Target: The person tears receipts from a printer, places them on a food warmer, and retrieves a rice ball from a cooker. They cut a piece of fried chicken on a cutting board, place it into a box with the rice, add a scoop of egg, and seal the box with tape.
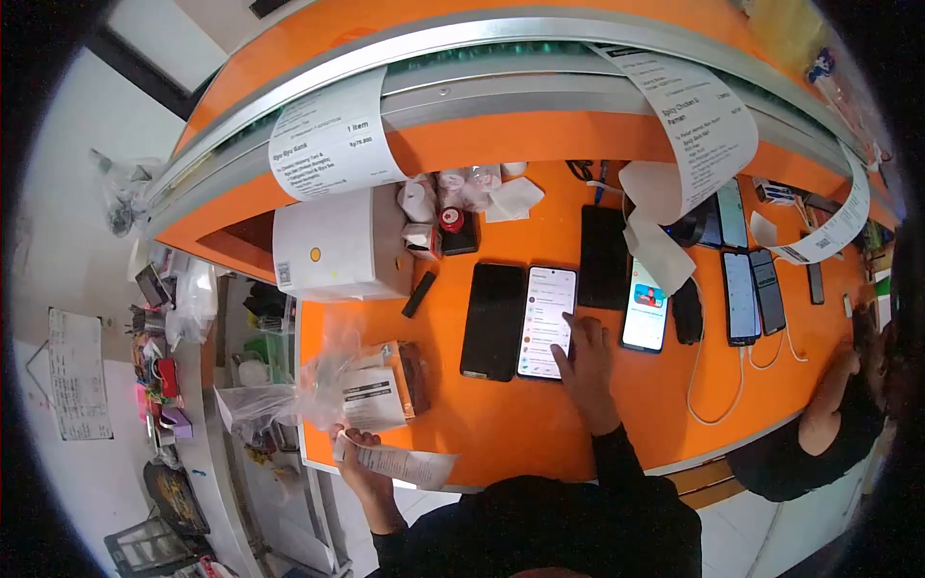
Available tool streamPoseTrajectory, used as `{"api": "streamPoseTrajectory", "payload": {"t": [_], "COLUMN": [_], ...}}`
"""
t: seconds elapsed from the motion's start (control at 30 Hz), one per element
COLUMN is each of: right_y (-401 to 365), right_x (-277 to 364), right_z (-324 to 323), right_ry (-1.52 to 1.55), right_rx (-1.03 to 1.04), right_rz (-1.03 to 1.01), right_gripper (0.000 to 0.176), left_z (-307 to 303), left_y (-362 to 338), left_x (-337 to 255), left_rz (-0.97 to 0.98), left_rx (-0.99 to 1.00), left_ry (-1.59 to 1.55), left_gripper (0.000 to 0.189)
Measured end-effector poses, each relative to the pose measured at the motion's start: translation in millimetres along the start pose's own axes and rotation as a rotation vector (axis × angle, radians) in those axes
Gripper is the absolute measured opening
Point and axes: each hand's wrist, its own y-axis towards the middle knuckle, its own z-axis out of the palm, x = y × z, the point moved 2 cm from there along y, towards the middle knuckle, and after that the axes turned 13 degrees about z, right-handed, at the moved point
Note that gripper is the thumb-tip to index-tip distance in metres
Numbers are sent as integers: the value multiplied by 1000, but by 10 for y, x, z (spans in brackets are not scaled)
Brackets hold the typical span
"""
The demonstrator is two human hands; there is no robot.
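My left hand is closed at the table's front left edge, pinching a printed receipt that curls out to the right. Right above it stands a clear plastic bag around a box with a printed label; whether my fingers also grip the bag is hard to see. My right hand holds nothing. Its fingers are apart over a lit smartphone showing a list, with fingertips at the screen's right side. A dark phone lies just left of it.
Another lit phone and several more phones lie to the right, with white cables. At the back left are a white printer-like box and paper rolls. Receipts hang from the shelf. Another person's arm is at far right.
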Motion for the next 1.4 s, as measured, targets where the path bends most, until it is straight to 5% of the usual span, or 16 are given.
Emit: {"api": "streamPoseTrajectory", "payload": {"t": [0.13,0.27,0.33,0.57,0.73,0.83,0.97,1.17,1.23,1.4], "right_y": [68,81,60,110,120,106,94,104,130,122], "right_x": [-179,-219,-291,-213,-335,-232,-209,-272,-297,-168], "right_z": [58,76,109,94,196,88,60,136,155,49], "right_ry": [321,600,684,694,603,627,785,515,332,418], "right_rx": [-124,-39,43,54,-95,-9,131,82,-87,-1], "right_rz": [-53,15,185,202,10,97,217,157,-43,64], "right_gripper": [48,50,44,50,45,43,43,39,45,44], "left_z": [-184,-255,-354,-554,-541,-498,-571,-588,-557,-583], "left_y": [81,54,52,37,80,89,77,88,74,70], "left_x": [113,139,225,407,428,422,447,441,438,450], "left_rz": [-29,-66,-150,-215,-203,-191,-237,-208,-242,-218], "left_rx": [-69,-236,48,-94,-140,-104,-161,-38,-71,-54], "left_ry": [-61,-92,-444,-529,-400,-211,-348,-247,-314,-271], "left_gripper": [11,7,4,5,3,3,3,4,7,10]}}
